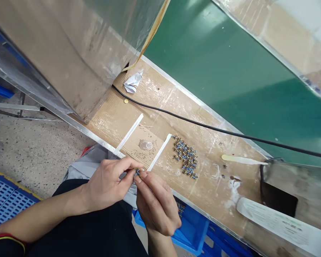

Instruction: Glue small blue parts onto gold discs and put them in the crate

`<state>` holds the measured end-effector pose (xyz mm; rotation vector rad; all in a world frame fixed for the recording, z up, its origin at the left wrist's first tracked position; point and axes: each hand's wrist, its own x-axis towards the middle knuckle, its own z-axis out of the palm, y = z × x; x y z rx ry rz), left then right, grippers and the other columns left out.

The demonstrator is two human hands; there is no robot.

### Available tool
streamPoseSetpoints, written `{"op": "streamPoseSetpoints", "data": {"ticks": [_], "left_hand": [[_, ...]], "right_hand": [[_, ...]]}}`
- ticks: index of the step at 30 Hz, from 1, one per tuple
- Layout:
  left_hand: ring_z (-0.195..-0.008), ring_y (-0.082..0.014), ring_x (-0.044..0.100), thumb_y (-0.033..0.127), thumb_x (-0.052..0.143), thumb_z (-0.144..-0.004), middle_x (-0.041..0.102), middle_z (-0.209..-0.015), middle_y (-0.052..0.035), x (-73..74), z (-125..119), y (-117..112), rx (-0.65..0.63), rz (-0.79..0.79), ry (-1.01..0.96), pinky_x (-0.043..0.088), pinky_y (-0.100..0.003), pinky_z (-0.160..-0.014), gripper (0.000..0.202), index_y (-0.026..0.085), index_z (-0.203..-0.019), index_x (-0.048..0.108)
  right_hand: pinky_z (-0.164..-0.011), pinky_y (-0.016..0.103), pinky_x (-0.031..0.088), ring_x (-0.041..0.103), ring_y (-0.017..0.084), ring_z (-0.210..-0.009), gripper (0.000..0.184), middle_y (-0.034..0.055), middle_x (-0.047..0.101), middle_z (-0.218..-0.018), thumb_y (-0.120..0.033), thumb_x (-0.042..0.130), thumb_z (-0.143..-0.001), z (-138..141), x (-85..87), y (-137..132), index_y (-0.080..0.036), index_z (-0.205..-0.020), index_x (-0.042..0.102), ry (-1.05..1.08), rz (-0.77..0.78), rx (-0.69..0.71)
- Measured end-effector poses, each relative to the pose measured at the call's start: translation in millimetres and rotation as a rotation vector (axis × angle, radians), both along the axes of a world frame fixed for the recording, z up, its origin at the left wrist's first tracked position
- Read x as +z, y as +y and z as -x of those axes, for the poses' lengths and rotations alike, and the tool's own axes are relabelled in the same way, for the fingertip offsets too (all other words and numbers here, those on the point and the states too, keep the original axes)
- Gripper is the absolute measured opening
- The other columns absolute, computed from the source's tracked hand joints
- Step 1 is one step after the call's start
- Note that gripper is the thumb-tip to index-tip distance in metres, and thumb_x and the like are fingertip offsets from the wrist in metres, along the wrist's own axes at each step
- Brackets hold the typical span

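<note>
I see left hand (pixel 107 184) and right hand (pixel 158 201) both pinching one small blue-and-brass-coloured part (pixel 137 172), close together, probably because it's tiny.

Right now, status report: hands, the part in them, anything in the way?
Left hand, right hand: fingertips together at small bluish part. Parts pile off to the right. Black cable farther back, clear of hands.
</note>
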<state>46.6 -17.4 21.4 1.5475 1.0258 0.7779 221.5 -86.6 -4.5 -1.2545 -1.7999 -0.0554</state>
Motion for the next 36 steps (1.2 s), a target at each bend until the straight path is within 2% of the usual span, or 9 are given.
{"op": "streamPoseSetpoints", "data": {"ticks": [3,6,10,13,16,20,28,31,36], "left_hand": [[-0.093,-0.0155,0.087,0.006,0.065,-0.106,0.09,-0.108,0.0038,-0.7,-0.6,-0.2,0.016,0.005,-0.003,0.067,-0.024,-0.08,0.028,0.026,-0.121,0.078],[-0.095,-0.0163,0.088,0.008,0.065,-0.108,0.09,-0.109,0.0024,-3.2,-0.6,0.7,0.021,-0.004,-0.017,0.068,-0.025,-0.084,0.026,0.026,-0.122,0.079],[-0.113,-0.0176,0.089,0.01,0.065,-0.11,0.091,-0.12,0.0011,-2.5,1.1,2.7,0.005,0.072,-0.058,0.071,-0.025,-0.096,0.04,0.027,-0.144,0.074],[-0.116,-0.0164,0.088,0.009,0.064,-0.11,0.091,-0.123,0.0017,0.4,1.9,3.1,-0.022,0.084,-0.053,0.071,-0.026,-0.102,0.051,0.028,-0.157,0.067],[-0.118,-0.0155,0.088,0.006,0.064,-0.108,0.089,-0.131,0.0015,0.4,1.0,2.2,-0.042,0.049,-0.041,0.07,-0.025,-0.106,0.054,0.028,-0.157,0.067],[-0.123,-0.0136,0.086,0.003,0.062,-0.108,0.085,-0.144,0.0007,-5.2,-1.6,-0.4,-0.046,-0.078,-0.036,0.069,-0.021,-0.107,0.055,0.028,-0.157,0.067],[-0.13,-0.013,0.083,-0.004,0.057,-0.106,0.083,-0.148,0.003,-8.8,-6.3,-5.4,-0.071,-0.168,-0.066,0.064,-0.022,-0.116,0.069,0.037,-0.161,0.068],[-0.128,-0.0156,0.084,0.002,0.061,-0.108,0.084,-0.145,0.0021,-10.6,-9.2,-6.3,-0.055,-0.039,-0.068,0.066,-0.023,-0.113,0.059,0.035,-0.156,0.074],[-0.102,-0.0184,0.089,0.019,0.072,-0.11,0.091,-0.121,-0.0029,-20.6,-15.2,-4.2,-0.02,0.437,-0.162,0.072,-0.024,-0.096,0.045,0.027,-0.154,0.075]], "right_hand": [[-0.086,0.042,0.081,0.088,0.029,-0.108,0.057,0.0095,0.087,-0.128,0.004,0.086,-0.092,1.4,-0.1,0.9,-0.019,-0.144,0.08,0.005,0.017,-0.005],[-0.083,0.042,0.08,0.088,0.028,-0.107,0.057,0.0088,0.087,-0.126,0.002,0.087,-0.092,0.5,1.5,3.2,-0.022,-0.143,0.081,0.05,0.042,0.004],[-0.09,0.042,0.076,0.086,0.024,-0.106,0.056,0.0047,0.087,-0.121,0.002,0.083,-0.095,-5.2,7.1,6.4,-0.029,-0.141,0.081,0.262,0.18,-0.053],[-0.095,0.039,0.072,0.084,0.022,-0.11,0.043,0.0036,0.086,-0.117,-0.001,0.078,-0.1,-7.7,10.8,10.0,-0.03,-0.13,0.083,0.406,0.37,-0.078],[-0.096,0.038,0.071,0.083,0.021,-0.111,0.034,0.0033,0.086,-0.115,-0.004,0.077,-0.102,-6.7,11.6,14.5,-0.03,-0.124,0.083,0.499,0.475,-0.019],[-0.098,0.036,0.069,0.082,0.019,-0.107,0.032,0.0008,0.087,-0.11,-0.003,0.077,-0.102,-4.7,10.9,16.6,-0.031,-0.117,0.085,0.568,0.48,-0.003],[-0.097,0.034,0.067,0.081,0.018,-0.105,0.025,0.0002,0.086,-0.108,-0.008,0.078,-0.104,-7.7,12.7,10.2,-0.031,-0.111,0.085,0.658,0.564,-0.026],[-0.098,0.034,0.067,0.082,0.019,-0.107,0.025,0.0005,0.087,-0.111,-0.009,0.079,-0.104,-10.9,6.1,7.5,-0.031,-0.113,0.085,0.668,0.572,-0.031],[-0.1,0.039,0.07,0.083,0.021,-0.114,0.045,0.0036,0.087,-0.121,-0.001,0.076,-0.103,-12.5,-12.1,-3.1,-0.033,-0.133,0.081,0.558,0.389,-0.073]]}}
